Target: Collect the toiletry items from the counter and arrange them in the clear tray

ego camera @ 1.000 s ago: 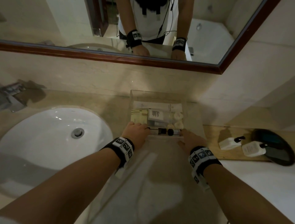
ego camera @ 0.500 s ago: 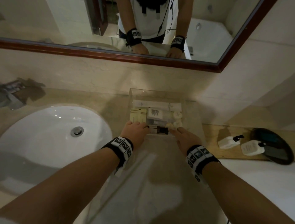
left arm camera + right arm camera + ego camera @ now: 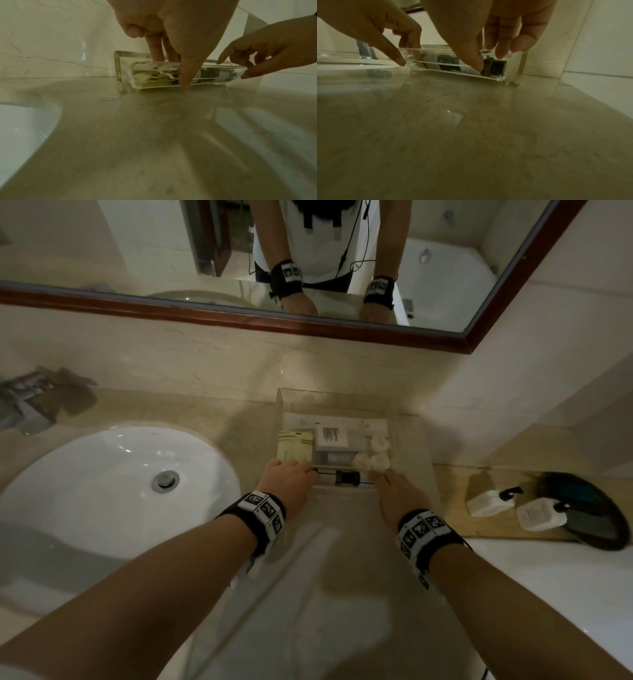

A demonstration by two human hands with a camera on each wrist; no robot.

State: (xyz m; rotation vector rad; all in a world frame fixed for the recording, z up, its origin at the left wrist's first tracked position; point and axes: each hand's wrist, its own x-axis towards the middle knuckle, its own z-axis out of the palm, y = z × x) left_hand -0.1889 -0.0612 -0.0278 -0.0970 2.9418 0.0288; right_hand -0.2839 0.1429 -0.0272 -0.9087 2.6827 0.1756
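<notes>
The clear tray [image 3: 412, 436] stands on the counter against the wall. It holds a long white packet [image 3: 337, 424], yellow sachets [image 3: 294, 448], a white box [image 3: 330, 436], round white caps [image 3: 376, 453] and a dark-capped tube [image 3: 347, 477] lying along the near wall. My left hand [image 3: 291, 470] pinches the near wall at its left end, thumb [image 3: 185, 79] outside and fingers inside. At the right end my right hand [image 3: 387, 477] grips the same wall, its thumb [image 3: 477, 65] pressed on the outside by the tube's cap [image 3: 496, 66], fingers curled over the rim.
A white sink [image 3: 113, 484] with a faucet [image 3: 24, 405] lies to the left. On the right, a wooden board [image 3: 455, 491] carries two white pump bottles [image 3: 489, 503] [image 3: 541, 513] and a dark dish [image 3: 592, 508]. The mirror [image 3: 137, 251] hangs above the backsplash.
My right hand has slid a little to the left along the near wall. The left hand and the tray have barely moved.
</notes>
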